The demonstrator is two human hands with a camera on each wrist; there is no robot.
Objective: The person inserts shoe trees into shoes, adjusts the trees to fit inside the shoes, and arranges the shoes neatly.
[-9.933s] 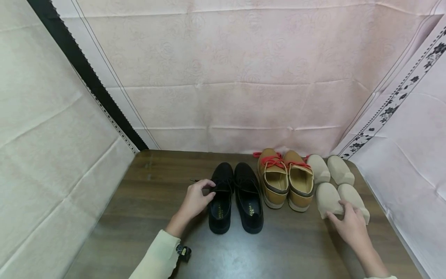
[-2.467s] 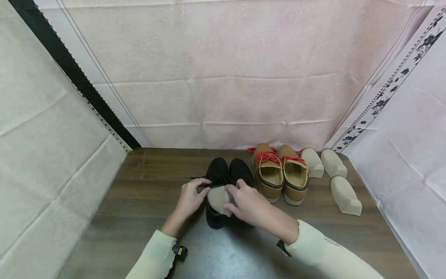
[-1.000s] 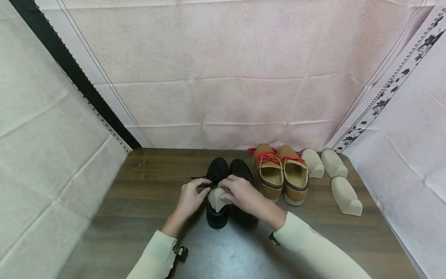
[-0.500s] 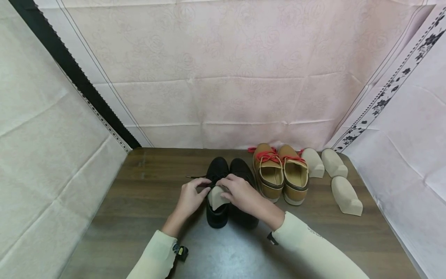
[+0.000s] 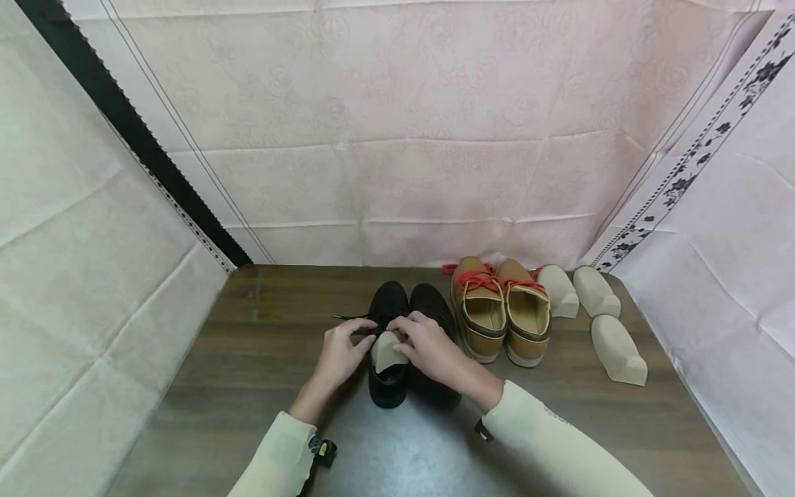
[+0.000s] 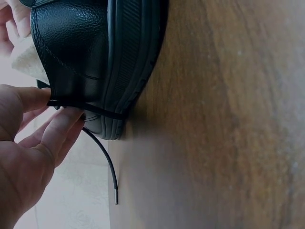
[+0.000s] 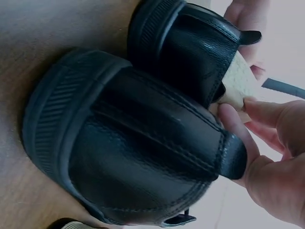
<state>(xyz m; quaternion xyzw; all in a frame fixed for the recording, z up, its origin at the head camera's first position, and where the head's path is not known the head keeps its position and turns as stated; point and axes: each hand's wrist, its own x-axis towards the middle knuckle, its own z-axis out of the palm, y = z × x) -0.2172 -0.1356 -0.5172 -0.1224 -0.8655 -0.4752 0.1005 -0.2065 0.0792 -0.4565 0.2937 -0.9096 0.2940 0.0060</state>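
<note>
Ease the rounded beige block (image 5: 386,352), pinched by the right hand (image 5: 435,351), straight in while the left hand (image 5: 339,351) seemingly pinches the black leather lace-up shoe (image 6: 78,45) steady

One block (image 5: 388,351) seems partway inside the leftmost shoe (image 5: 388,393).

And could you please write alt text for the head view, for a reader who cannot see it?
A person's right hand holds a beige insert partly inside the left black shoe, while the left hand grips that shoe. Right of it, on a wooden surface, are the other black shoe, two tan shoes with red laces, and three more inserts.
</note>
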